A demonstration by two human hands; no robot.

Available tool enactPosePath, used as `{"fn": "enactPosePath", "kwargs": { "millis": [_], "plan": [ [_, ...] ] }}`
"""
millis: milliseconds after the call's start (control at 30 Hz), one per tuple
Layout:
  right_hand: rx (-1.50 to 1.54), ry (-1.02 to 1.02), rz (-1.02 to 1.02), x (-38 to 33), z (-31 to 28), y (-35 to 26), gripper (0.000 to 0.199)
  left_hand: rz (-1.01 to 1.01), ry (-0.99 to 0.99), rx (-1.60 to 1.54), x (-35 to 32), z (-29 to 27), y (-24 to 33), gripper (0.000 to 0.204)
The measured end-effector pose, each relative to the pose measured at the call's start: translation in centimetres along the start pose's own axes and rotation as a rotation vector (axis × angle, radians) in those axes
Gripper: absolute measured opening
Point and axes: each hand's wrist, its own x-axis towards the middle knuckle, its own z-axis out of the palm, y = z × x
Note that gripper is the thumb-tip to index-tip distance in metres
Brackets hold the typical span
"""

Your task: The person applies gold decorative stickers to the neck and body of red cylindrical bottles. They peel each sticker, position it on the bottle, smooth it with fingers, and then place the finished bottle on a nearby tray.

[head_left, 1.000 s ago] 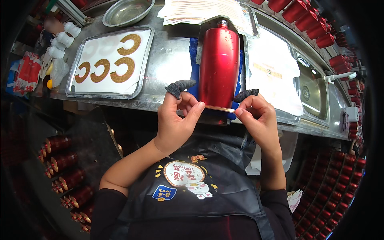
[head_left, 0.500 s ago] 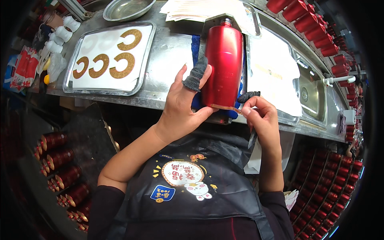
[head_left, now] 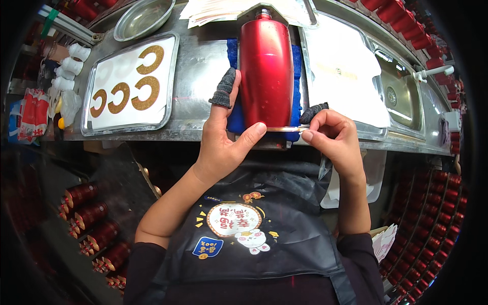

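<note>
A glossy red bottle (head_left: 267,76) lies on a blue cloth (head_left: 297,81), its threaded neck at the far end and its base toward me. My left hand (head_left: 223,137) grips the bottle, fingers along its left side and thumb pressed at the left of the base. A dark knitted sleeve covers its index finger. Along the base edge runs a thin gold strip (head_left: 284,129). Between thumb and finger, my right hand (head_left: 338,140) pinches the strip's right end; this hand has a dark finger sleeve too. Under the right palm a dark pointed thing (head_left: 324,166) shows, its kind unclear.
On the left, a metal tray (head_left: 174,76) bears a white sheet with several gold C-shaped pieces (head_left: 146,93). A metal bowl (head_left: 142,21) and stacked papers stand farther back. Right of the bottle are white sheets (head_left: 340,71) on a tray, then a sink (head_left: 406,109). Red bottles fill racks nearby.
The gold strip now runs straighter out to my right hand, which still pinches its end. My left thumb has shifted slightly at the base. The whole view has moved a little.
</note>
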Motion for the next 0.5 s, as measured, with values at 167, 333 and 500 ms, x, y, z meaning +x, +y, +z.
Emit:
{"fn": "enactPosePath", "kwargs": {
  "millis": [167, 333, 500],
  "plan": [
    [0.027, -0.022, 0.004, 0.2, -0.4, 0.6, 0.018, -0.005, 0.02, -0.025, 0.0, 0.6, 0.1, 0.085],
    [0.063, -0.058, 0.005, 0.4, -0.5, 1.1, 0.018, -0.071, 0.014, -0.23, -0.1, -0.1, 0.2, 0.075],
    [0.107, -0.074, 0.004, 0.7, -0.3, 1.3, 0.018, -0.106, -0.011, -0.258, -0.4, -0.7, 0.3, 0.07]
  ]
}}
